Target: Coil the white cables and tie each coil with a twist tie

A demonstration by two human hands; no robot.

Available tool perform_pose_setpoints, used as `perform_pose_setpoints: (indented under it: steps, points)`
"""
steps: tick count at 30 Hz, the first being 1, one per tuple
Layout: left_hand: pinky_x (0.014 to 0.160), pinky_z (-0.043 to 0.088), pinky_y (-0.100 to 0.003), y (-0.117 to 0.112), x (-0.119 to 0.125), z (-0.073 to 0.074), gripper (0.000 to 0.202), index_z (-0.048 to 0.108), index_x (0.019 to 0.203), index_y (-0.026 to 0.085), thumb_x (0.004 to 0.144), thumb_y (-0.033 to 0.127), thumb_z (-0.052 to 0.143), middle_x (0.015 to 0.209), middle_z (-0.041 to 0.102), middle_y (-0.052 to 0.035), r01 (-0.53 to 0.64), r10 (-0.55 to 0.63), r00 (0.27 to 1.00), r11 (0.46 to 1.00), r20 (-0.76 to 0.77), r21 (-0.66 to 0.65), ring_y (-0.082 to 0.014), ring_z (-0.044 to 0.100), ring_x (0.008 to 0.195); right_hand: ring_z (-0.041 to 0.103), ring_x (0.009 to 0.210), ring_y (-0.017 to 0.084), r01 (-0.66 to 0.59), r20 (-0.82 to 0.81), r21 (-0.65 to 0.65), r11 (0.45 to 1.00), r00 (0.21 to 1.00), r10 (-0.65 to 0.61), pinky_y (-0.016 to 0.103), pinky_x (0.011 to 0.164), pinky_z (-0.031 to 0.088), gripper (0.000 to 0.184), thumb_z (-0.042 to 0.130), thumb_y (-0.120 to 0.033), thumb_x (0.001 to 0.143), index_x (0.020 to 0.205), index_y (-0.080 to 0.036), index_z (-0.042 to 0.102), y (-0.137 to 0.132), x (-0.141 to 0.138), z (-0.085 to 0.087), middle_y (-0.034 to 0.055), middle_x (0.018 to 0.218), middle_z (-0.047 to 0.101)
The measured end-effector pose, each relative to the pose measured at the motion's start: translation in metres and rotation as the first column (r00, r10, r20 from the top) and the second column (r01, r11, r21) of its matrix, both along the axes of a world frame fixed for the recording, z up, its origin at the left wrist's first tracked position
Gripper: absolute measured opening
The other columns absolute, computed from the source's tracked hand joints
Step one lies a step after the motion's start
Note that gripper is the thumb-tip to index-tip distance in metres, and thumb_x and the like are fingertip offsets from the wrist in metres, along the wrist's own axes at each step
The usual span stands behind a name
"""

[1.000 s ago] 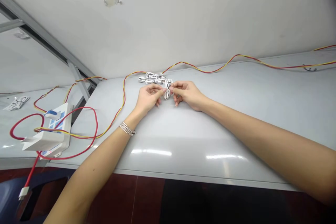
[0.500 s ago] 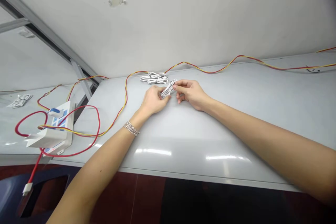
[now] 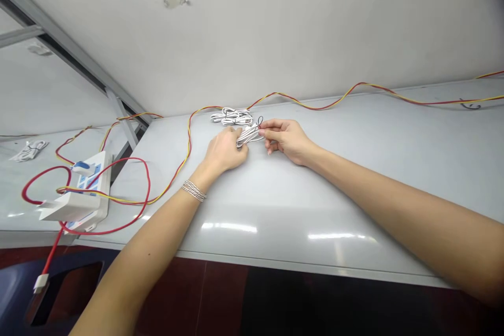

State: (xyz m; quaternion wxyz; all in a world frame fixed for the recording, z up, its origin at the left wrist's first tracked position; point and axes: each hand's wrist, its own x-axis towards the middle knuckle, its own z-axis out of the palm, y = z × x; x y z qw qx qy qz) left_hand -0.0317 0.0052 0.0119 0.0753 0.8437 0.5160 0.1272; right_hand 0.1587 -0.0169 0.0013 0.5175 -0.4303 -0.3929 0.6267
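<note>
A coiled white cable (image 3: 248, 137) is pinched at its left end by my left hand (image 3: 227, 148), just above the grey tabletop. At the coil's right end, my right hand (image 3: 285, 139) pinches a thin black twist tie (image 3: 259, 122), whose loop stands up past the fingertips. Whether the tie still wraps the coil is hard to make out. Just behind lie more coiled white cables (image 3: 231, 116), bound with dark ties and resting close to the wall.
A red and yellow twisted wire (image 3: 331, 106) runs along the wall. At left, a white power strip (image 3: 103, 181) holds plugs, with a looping red cable (image 3: 146, 168). Another white coil (image 3: 29, 150) lies far left. The table's front edge (image 3: 315, 273) runs below my arms.
My left hand has shifted slightly left, and the coil in it has turned flatter. The black tie's loop now rises above the right fingertips. My right hand has stayed almost still.
</note>
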Motion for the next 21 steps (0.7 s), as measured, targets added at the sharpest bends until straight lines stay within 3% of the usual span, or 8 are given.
perform_pose_setpoints:
  steps: [3,5,13,21]
  points:
    - [0.077,0.048,-0.040,-0.002,0.005,-0.002,0.043,0.066,0.114,0.017,0.090,0.051,0.059,0.112,0.062,-0.0169,-0.037,0.037,0.999,0.999,-0.005,-0.007,-0.0306,0.062,0.091,0.057,0.052,0.011,-0.012,0.007,0.001,1.000,1.000,0.012,0.025,0.044,0.052,0.026,0.088,-0.017,0.071,0.088,-0.014,0.069,0.000,0.000,-0.001,-0.0008,0.064,0.063]
    - [0.079,0.048,-0.041,-0.002,0.008,-0.003,0.045,0.068,0.113,0.016,0.091,0.054,0.057,0.111,0.063,-0.0171,-0.037,0.037,0.999,0.999,-0.007,-0.014,-0.0307,0.062,0.091,0.057,0.052,0.011,-0.017,0.014,0.001,1.000,1.000,0.017,0.025,0.044,0.052,0.028,0.089,-0.018,0.071,0.089,-0.014,0.069,0.000,0.000,0.000,-0.0011,0.064,0.062]
    - [0.086,0.052,-0.039,0.004,0.001,0.001,0.023,0.072,0.096,0.015,0.092,0.021,0.050,0.099,0.066,-0.0138,0.033,-0.030,0.998,0.998,-0.057,0.044,-0.0264,0.063,0.092,0.057,0.051,0.010,-0.019,0.010,0.015,1.000,1.000,0.019,0.024,0.044,0.052,0.037,0.091,-0.018,0.066,0.089,-0.016,0.063,-0.001,0.001,0.000,-0.0038,0.063,0.061]
    - [0.102,0.051,-0.045,0.011,-0.008,-0.007,0.020,0.067,0.101,0.014,0.087,0.014,0.053,0.117,0.063,-0.0175,0.078,-0.085,0.995,0.990,0.060,0.116,-0.0286,0.060,0.108,0.056,0.051,0.010,-0.023,-0.002,0.015,1.000,1.000,0.023,0.023,0.043,0.052,0.040,0.092,-0.018,0.062,0.088,-0.017,0.061,-0.001,0.001,0.001,-0.0041,0.062,0.061]
